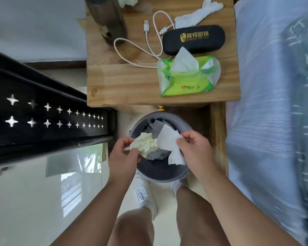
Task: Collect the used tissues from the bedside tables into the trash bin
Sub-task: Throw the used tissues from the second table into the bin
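Head camera looks steeply down — trash bin (160,176) close below, bedside table (124,80) ahead.

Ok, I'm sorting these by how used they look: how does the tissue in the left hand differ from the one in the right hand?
The crumpled tissue in the left hand is balled up; the flat tissue in the right hand is a mostly open sheet. The crumpled tissue looks cream-yellow, the flat tissue plain white. Both are held over the trash bin.
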